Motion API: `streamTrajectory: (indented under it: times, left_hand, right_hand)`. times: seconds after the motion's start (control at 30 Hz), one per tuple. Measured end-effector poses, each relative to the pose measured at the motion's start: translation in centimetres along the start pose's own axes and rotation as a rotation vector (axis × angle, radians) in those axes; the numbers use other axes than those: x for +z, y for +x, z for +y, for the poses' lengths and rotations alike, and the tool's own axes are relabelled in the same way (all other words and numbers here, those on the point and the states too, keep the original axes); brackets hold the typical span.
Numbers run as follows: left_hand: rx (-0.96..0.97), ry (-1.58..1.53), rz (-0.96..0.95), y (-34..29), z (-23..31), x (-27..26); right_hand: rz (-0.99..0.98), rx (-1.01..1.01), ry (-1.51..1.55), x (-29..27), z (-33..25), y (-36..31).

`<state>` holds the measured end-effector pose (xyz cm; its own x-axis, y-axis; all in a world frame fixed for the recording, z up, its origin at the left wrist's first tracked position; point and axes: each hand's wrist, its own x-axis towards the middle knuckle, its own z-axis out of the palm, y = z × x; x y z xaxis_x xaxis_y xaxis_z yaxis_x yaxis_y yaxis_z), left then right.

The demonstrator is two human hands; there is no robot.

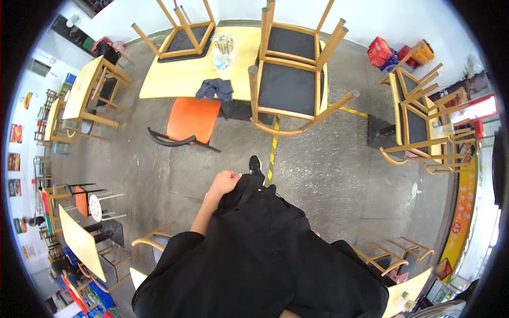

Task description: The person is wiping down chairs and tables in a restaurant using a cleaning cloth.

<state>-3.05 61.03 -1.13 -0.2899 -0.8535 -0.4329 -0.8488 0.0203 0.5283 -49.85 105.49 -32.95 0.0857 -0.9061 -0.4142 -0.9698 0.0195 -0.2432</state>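
grey floor (339,159) spreads below my curled left hand (226,182) by black clothing (265,238), whether gripping anything i cannot tell, an orange chair (193,119) standing beyond.

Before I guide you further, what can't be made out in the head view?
All in the head view:
Left hand: curled, which hides whether it holds anything.
Right hand: hidden by the black shirt, except perhaps a sliver of skin.
Lower-right table: cut off by the bottom edge.

Orange chair (193,119) — yellow table (169,79) — yellow-black striped tape (273,149).
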Motion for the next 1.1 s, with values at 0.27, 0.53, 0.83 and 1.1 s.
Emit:
streamTrajectory:
  times: [0.27,0.53,0.83,1.1]
  left_hand:
    - [0.043,0.060,0.050,-2.4,-3.4,0.8]
    - [-0.014,0.011,-0.013,-2.5,-10.6,-2.9]
    - [-0.090,-0.105,0.102,-4.2,-26.0,-12.5]
    - [-0.322,-0.229,0.153,-7.5,-40.6,-14.6]
  right_hand:
    - [0.066,0.033,-0.066,2.2,-5.8,7.5]
    - [-0.050,0.908,1.116,-19.5,-16.6,22.3]
    - [0.020,0.745,0.810,-18.9,-24.5,32.3]
    - [0.212,0.657,0.419,-27.7,-41.0,38.6]
